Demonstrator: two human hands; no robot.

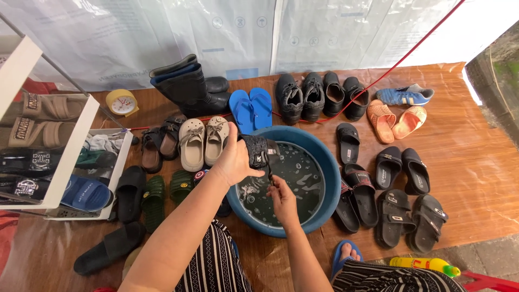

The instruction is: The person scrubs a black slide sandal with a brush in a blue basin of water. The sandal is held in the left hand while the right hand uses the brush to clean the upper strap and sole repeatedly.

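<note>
your left hand (pixel 233 161) is wrapped around a black slide sandal (pixel 261 151), holding it over the near-left part of the blue basin (pixel 326 162), just above the dark, soapy water (pixel 294 184). your right hand (pixel 282 197) is closed, fingers pinched on something small and dark right under the sandal; it is too small to tell what it is. that hand hangs over the water in the middle of the basin.

the basin sits on a brown floor (pixel 476 162) covered with glossy plastic, and footwear rings it. behind it lie blue flip-flops (pixel 251 108), a pair of beige clogs (pixel 204 140) just left of your left hand, black rubber boots (pixel 189 86) tipped on their side, and black sneakers (pixel 300 97). to the right are orange mesh slippers (pixel 394 120), a blue sports shoe (pixel 405 95) and several black slides (pixel 403 211). dark green sandals (pixel 154 197) lie left of your forearm. a white shoe rack (pixel 65 162) at the far left holds more sandals, with a yellow alarm clock (pixel 122 101) behind it. a yellow bottle (pixel 424 264) lies near your right knee.
</note>
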